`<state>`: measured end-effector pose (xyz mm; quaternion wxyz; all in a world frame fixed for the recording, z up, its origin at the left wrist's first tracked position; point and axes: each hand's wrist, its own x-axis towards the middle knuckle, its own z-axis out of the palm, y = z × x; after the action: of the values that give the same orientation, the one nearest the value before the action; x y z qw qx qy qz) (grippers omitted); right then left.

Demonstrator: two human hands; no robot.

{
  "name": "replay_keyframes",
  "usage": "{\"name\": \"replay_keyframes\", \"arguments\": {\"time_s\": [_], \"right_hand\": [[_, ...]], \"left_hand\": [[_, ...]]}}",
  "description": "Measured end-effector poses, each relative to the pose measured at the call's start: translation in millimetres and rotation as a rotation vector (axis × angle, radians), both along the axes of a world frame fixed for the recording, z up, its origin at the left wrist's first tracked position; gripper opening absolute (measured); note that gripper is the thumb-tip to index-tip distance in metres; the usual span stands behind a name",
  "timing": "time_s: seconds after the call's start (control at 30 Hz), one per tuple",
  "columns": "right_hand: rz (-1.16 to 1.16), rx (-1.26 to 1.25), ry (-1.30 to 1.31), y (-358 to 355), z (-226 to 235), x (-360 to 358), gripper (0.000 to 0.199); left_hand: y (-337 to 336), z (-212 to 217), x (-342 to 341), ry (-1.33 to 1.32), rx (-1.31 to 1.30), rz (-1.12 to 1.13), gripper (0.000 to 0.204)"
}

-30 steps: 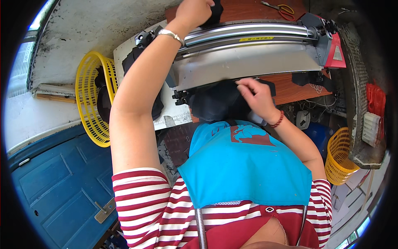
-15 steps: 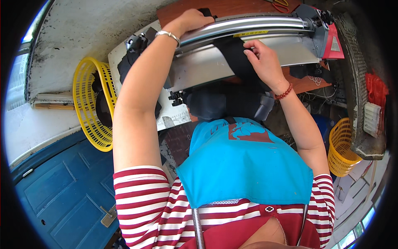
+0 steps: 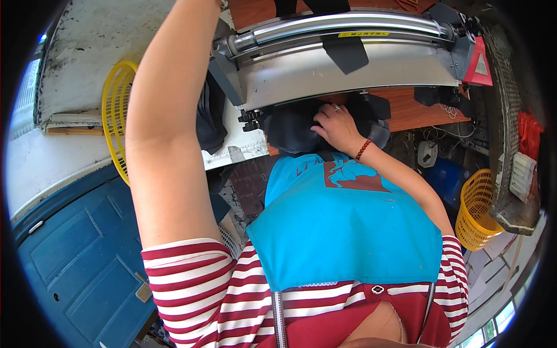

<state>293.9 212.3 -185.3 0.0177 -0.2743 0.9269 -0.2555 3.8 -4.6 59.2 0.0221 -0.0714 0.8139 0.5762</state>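
Note:
My left forearm (image 3: 168, 98) reaches up past the top edge. Only a bit of its wrist with a bracelet shows, so the hand is out of view. My right hand (image 3: 338, 129), with a ring and a red bead bracelet, is down on a pile of dark cloth pieces (image 3: 284, 132) below the machine's front edge. Its fingers are bent and closed on the cloth, their tips partly hidden. Above it, a black cloth piece (image 3: 346, 55) lies on the metal plate (image 3: 278, 78) of a roller machine (image 3: 325, 28), its far end under the roller.
More dark cloth (image 3: 212, 116) hangs by the machine's left end. A yellow basket (image 3: 115, 110) stands at the left, another yellow basket (image 3: 477, 217) at the lower right. Loose cables (image 3: 458, 132) run under the brown table (image 3: 400, 107). Dark pieces (image 3: 325, 4) lie behind the roller.
My right hand has let go of the black cloth on the plate and come down to the pile. That cloth has moved further under the roller. My left hand has gone out past the top edge.

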Motion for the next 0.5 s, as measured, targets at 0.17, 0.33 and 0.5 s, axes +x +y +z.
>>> {"name": "replay_keyframes", "arguments": {"time_s": [0.17, 0.33, 0.5], "right_hand": [[0.249, -0.221, -0.007, 6.7, 26.7, -4.4, 0.015], [0.011, -0.663, -0.165, 24.6, 94.3, -15.5, 0.025], [-0.326, -0.656, -0.491, 47.7, 132.1, -47.9, 0.019]], "left_hand": [[-29.8, 43.9, 10.1, 0.127, 0.073, 0.037, 0.007], [-44.4, 65.0, 18.9, 0.228, -0.014, 0.164, 0.029], [-32.7, 26.3, 18.2, 0.545, -0.283, -0.064, 0.05]]}}
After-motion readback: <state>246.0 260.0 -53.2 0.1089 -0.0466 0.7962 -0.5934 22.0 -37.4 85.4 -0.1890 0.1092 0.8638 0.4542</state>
